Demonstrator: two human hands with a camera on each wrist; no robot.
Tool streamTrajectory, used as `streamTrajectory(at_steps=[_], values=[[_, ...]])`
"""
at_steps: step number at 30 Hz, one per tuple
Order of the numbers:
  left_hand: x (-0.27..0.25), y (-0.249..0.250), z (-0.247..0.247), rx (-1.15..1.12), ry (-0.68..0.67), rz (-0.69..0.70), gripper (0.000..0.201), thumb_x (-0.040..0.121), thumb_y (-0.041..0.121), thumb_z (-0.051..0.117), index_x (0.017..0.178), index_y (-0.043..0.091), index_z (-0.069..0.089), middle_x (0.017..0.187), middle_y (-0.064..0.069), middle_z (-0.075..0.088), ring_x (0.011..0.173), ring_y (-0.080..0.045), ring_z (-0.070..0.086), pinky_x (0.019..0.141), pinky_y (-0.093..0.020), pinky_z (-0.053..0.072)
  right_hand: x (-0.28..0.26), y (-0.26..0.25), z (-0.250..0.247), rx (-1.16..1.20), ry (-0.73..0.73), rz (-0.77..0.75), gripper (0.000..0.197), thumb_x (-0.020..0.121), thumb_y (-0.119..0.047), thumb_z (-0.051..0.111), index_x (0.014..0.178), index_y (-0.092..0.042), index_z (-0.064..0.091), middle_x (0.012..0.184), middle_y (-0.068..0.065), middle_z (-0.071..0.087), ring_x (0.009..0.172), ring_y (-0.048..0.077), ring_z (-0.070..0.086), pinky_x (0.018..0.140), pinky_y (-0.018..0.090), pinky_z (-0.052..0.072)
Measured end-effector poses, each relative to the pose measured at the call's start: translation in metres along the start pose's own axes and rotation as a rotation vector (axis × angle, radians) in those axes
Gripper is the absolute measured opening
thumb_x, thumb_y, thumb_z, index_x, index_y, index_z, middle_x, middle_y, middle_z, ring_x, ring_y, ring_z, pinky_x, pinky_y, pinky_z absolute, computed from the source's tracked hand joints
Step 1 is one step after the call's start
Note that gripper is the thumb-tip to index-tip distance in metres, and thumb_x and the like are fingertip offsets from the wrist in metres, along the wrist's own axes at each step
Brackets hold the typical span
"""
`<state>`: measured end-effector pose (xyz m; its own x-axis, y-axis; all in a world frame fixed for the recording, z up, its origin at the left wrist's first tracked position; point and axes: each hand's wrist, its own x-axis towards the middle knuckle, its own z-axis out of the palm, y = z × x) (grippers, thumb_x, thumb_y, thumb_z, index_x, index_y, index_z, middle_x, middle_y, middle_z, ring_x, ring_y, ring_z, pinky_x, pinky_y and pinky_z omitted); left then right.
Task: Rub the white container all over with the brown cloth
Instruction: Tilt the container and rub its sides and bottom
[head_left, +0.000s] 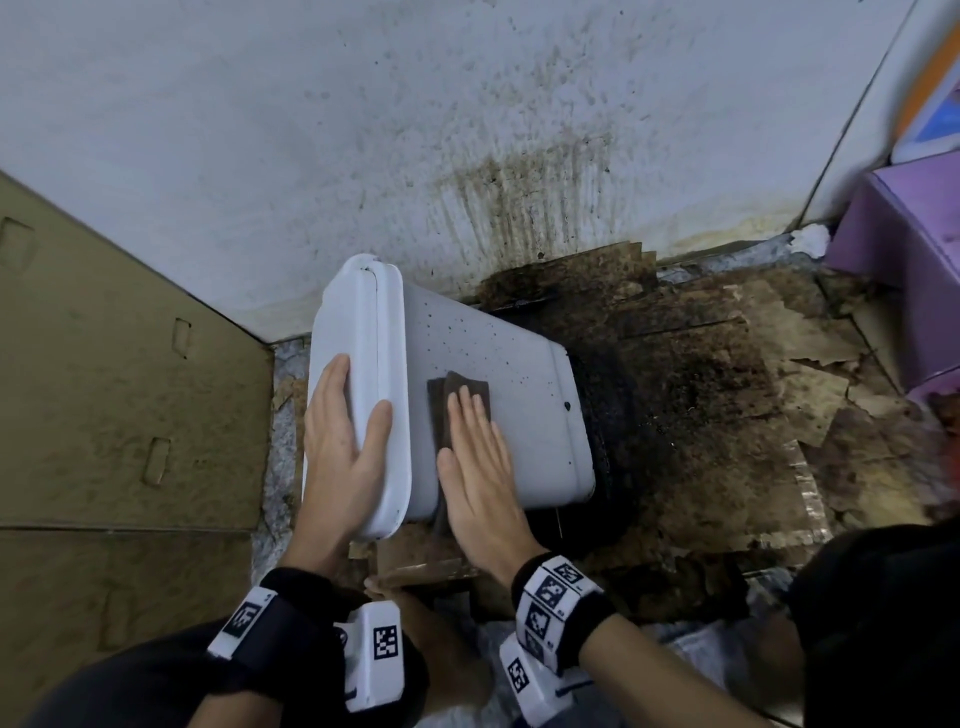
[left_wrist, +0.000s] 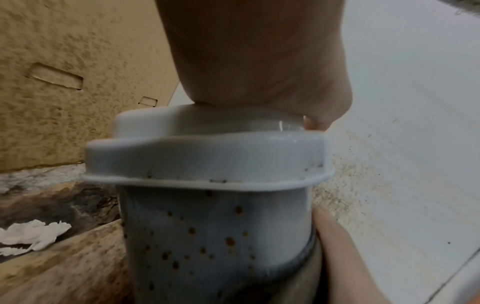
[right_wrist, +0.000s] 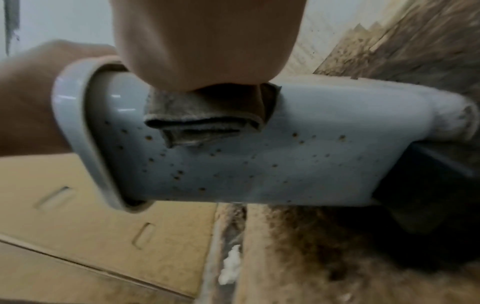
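The white container (head_left: 498, 374) lies tilted on its side, lid end to the left, its body speckled with brown spots (left_wrist: 215, 236) (right_wrist: 285, 164). My left hand (head_left: 343, 441) rests on the lid (left_wrist: 205, 156), fingers straight over its top face and thumb across the rim. My right hand (head_left: 478, 457) lies flat on the container's upper side and presses the folded brown cloth (head_left: 457, 387) (right_wrist: 202, 121) against it. Part of the cloth sticks out past the fingertips and below the palm. A black object (head_left: 608, 415) sits against the container's base.
A stained white wall (head_left: 467, 130) stands right behind. Brown cardboard (head_left: 104, 364) leans on the left. Dirty, torn cardboard sheets (head_left: 727, 389) cover the floor to the right, with a purple box (head_left: 909, 234) beyond. Crumpled white paper (left_wrist: 31, 234) lies on the floor.
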<state>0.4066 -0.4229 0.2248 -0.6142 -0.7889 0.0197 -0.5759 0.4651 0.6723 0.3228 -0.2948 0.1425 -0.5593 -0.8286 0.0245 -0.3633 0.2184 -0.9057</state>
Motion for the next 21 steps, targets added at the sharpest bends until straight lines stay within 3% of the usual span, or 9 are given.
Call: streamTrajectory(at_steps=[4, 8, 11, 14, 17, 19, 21], values=[[-0.001, -0.002, -0.002, -0.016, -0.009, -0.017, 0.073, 0.101, 0.053, 0.042, 0.165, 0.027, 0.02, 0.169, 0.011, 0.022, 0.152, 0.0, 0.016, 0.129, -0.041, 0.016, -0.005, 0.04, -0.012, -0.061, -0.033, -0.042, 0.058, 0.112, -0.028, 0.021, 0.164, -0.026, -0.003, 0.172, -0.014, -0.008, 0.157, 0.002, -0.007, 0.128, 0.031, -0.002], [-0.001, -0.005, -0.005, -0.042, -0.014, -0.029, 0.074, 0.099, 0.057, 0.042, 0.165, 0.028, 0.021, 0.168, 0.014, 0.023, 0.146, 0.008, 0.016, 0.127, -0.038, 0.017, -0.019, 0.11, -0.019, -0.041, 0.021, 0.209, 0.055, 0.112, -0.033, 0.013, 0.162, -0.023, -0.008, 0.168, -0.013, -0.019, 0.157, 0.003, -0.012, 0.129, 0.032, -0.002], [0.0, -0.004, -0.004, -0.043, -0.007, -0.021, 0.074, 0.099, 0.057, 0.042, 0.164, 0.027, 0.023, 0.167, 0.012, 0.025, 0.149, 0.003, 0.019, 0.127, -0.04, 0.019, -0.016, 0.135, -0.019, 0.061, 0.074, 0.414, 0.056, 0.113, -0.029, 0.018, 0.162, -0.017, -0.006, 0.165, -0.012, -0.021, 0.157, 0.008, -0.014, 0.128, 0.031, -0.007], [0.0, -0.003, -0.004, -0.044, -0.019, -0.028, 0.072, 0.1, 0.053, 0.043, 0.164, 0.026, 0.023, 0.167, 0.011, 0.024, 0.152, -0.002, 0.019, 0.128, -0.041, 0.019, -0.008, 0.131, -0.017, 0.115, 0.082, 0.512, 0.058, 0.113, -0.029, 0.02, 0.163, -0.016, -0.006, 0.17, -0.005, -0.016, 0.156, 0.007, -0.016, 0.125, 0.027, -0.011], [0.0, -0.004, -0.006, -0.059, -0.016, -0.032, 0.073, 0.1, 0.053, 0.043, 0.164, 0.026, 0.022, 0.168, 0.01, 0.024, 0.152, -0.004, 0.019, 0.128, -0.04, 0.019, -0.001, 0.115, -0.013, 0.096, 0.056, 0.559, 0.059, 0.113, -0.026, 0.02, 0.162, -0.01, -0.01, 0.17, 0.002, -0.017, 0.156, 0.014, -0.017, 0.124, 0.027, -0.014], [-0.001, -0.003, -0.007, -0.072, -0.024, -0.047, 0.074, 0.099, 0.054, 0.043, 0.165, 0.027, 0.021, 0.168, 0.011, 0.023, 0.152, -0.004, 0.018, 0.126, -0.037, 0.018, -0.001, 0.097, -0.01, 0.055, 0.033, 0.504, 0.058, 0.113, -0.022, 0.019, 0.16, -0.01, -0.013, 0.167, 0.002, -0.022, 0.155, 0.017, -0.021, 0.126, 0.035, -0.012], [-0.001, -0.003, -0.007, -0.073, -0.028, -0.051, 0.075, 0.099, 0.056, 0.042, 0.165, 0.029, 0.02, 0.168, 0.011, 0.022, 0.152, -0.004, 0.018, 0.124, -0.035, 0.018, -0.002, 0.07, -0.007, 0.051, 0.022, 0.408, 0.056, 0.113, -0.023, 0.019, 0.156, -0.02, -0.017, 0.161, -0.006, -0.028, 0.153, 0.013, -0.024, 0.127, 0.036, -0.012]])
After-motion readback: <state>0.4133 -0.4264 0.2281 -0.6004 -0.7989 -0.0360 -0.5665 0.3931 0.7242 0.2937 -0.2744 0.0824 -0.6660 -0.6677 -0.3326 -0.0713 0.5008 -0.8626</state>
